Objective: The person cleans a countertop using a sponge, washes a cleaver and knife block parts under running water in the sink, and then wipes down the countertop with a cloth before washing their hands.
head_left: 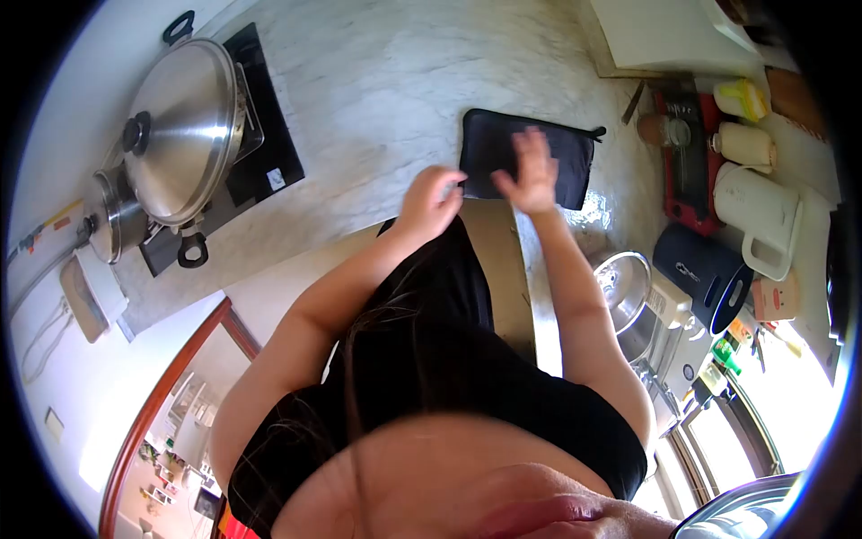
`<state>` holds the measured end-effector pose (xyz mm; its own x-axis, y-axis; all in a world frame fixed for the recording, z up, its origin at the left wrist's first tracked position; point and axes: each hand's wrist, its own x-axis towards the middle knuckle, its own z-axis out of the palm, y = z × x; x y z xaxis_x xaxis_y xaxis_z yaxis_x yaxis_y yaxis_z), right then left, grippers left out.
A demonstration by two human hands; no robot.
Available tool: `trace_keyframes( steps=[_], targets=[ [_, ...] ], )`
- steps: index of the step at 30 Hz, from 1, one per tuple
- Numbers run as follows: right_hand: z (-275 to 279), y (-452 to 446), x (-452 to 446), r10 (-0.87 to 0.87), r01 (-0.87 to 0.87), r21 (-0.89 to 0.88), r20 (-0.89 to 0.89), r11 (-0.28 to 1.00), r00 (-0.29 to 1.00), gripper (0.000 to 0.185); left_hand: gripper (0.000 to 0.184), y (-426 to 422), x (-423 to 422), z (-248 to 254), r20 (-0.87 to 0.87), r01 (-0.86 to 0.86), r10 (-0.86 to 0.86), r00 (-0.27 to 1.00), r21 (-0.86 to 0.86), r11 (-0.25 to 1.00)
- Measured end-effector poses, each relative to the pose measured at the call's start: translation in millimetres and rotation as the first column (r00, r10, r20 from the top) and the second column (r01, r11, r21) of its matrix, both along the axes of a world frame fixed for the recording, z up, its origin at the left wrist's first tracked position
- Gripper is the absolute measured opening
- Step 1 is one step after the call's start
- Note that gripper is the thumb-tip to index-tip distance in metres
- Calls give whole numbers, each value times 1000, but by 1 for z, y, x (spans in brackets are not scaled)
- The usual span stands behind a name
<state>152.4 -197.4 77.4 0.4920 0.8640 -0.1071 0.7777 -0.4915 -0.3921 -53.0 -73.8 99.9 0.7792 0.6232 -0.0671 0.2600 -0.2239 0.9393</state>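
A flat black zip pouch point(575, 160) lies on the marble counter in front of me, its zipper tab sticking out at the far right corner. My left hand point(431, 205) is at the pouch's near left edge, fingers curled and thumb and fingertips closed on that edge. Over the middle of the pouch is my right hand point(532, 175), palm down with fingers stretched out and slightly blurred. Whether its palm presses on the pouch or hovers just above, I cannot tell.
Left, a large lidded steel pan point(184, 126) stands on a black cooktop point(260, 171), beside a smaller pot point(117, 216). Right are a knife point(633, 103), jars point(745, 145), a white kettle point(759, 216), a dark blue appliance point(700, 274) and a steel bowl point(624, 283).
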Motion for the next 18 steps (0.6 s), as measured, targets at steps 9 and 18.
trace_keyframes(
  steps=[9, 18],
  targets=[
    [-8, 13, -64, 357, -368, -204, -90, 907, 930, 72, 68, 49, -154, -73, -925, -800, 378, 37, -254, -543],
    [-1, -64, 24, -105, 966, 253, -961, 59, 258, 54, 60, 83, -76, -76, -999, -738, 1, -38, 29, 674]
  ],
)
